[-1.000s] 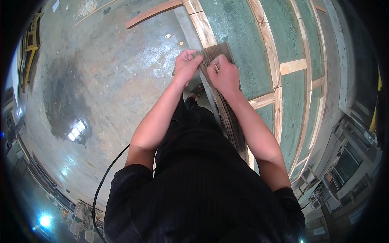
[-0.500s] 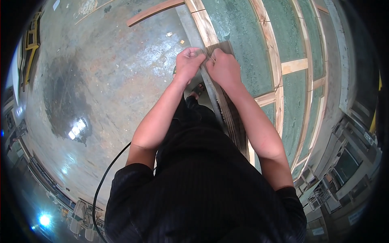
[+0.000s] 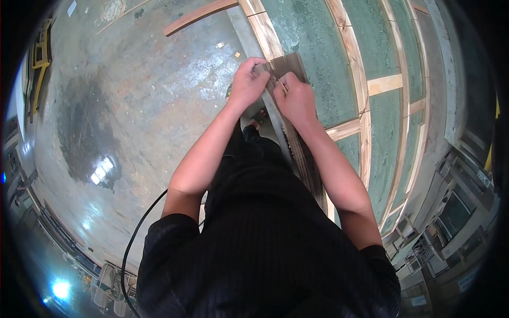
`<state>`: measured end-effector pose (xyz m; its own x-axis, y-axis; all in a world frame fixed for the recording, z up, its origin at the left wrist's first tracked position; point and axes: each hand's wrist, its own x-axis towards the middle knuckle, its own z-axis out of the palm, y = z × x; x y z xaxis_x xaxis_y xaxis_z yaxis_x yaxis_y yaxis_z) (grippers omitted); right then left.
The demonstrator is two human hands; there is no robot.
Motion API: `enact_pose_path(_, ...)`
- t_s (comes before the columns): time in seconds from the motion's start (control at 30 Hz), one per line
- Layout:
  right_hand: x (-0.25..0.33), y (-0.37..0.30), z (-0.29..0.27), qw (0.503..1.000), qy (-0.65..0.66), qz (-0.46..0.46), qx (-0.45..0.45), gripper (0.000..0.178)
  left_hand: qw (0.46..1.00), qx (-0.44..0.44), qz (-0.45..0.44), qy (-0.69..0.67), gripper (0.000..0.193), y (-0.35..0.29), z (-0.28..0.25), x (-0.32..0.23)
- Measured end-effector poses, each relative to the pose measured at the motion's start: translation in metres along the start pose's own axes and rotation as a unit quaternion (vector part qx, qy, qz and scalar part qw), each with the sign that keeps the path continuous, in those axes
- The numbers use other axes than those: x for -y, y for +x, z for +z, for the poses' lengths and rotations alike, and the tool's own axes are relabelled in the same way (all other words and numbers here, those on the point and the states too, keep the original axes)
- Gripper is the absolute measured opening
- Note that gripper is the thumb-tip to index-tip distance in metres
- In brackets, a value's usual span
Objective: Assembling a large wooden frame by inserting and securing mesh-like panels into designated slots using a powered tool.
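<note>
A dark brown, grooved wooden plank [image 3: 291, 64] lies lengthwise in front of me and runs back along my right side. My left hand [image 3: 248, 84] is closed at the plank's left edge near its far end, thumb and fingers gripping that edge. Just right of it, over the plank, my right hand [image 3: 297, 100] is closed in a pinch. Something small and thin shows at its fingertips, too small to name.
Pale timber framing [image 3: 362, 95] with green panels [image 3: 313, 58] between its bars spreads out on the right. A reddish wooden strip [image 3: 199, 19] juts left at the far end. Stained concrete floor [image 3: 148, 106] and a black cable [image 3: 135, 233] are on my left.
My right hand has drawn slightly back and right, away from the left hand, baring more of the plank between them. The left hand has barely moved.
</note>
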<state>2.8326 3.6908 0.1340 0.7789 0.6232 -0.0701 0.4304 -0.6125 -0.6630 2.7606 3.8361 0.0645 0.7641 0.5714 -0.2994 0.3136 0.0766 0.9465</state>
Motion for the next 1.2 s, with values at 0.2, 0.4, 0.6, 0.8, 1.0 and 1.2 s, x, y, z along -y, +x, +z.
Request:
enact_pose_path(0.2, -0.004, 0.004, 0.005, 1.0, -0.03, -0.003, -0.009, 0.012, 0.997, -0.018, 0.012, 0.074, 0.027, 0.003, 0.005, -0.024)
enact_pose_path(0.4, 0.007, 0.005, 0.007, 0.999, -0.04, 0.002, -0.001, 0.012, 0.99, 0.008, -0.034, 0.134, 0.035, 0.026, -0.004, -0.026)
enact_pose_path(0.6, 0.0, 0.002, 0.004, 0.998, -0.045, -0.026, -0.018, 0.011, 0.969, 0.11, -0.03, 0.22, 0.034, 0.043, -0.012, -0.046)
enact_pose_path(0.8, 0.0, 0.006, 0.002, 0.999, -0.037, 0.01, -0.01, 0.009, 0.955, 0.178, 0.01, 0.236, 0.031, 0.05, -0.019, -0.037)
enact_pose_path(1.0, 0.006, 0.002, -0.002, 1.0, -0.017, 0.002, 0.0, 0.011, 0.956, 0.187, -0.019, 0.227, 0.029, 0.05, -0.022, -0.038)
enact_pose_path(1.2, 0.005, 0.005, -0.003, 1.0, -0.021, -0.007, 0.012, 0.012, 0.946, 0.144, -0.041, 0.289, 0.029, 0.039, -0.012, -0.059)
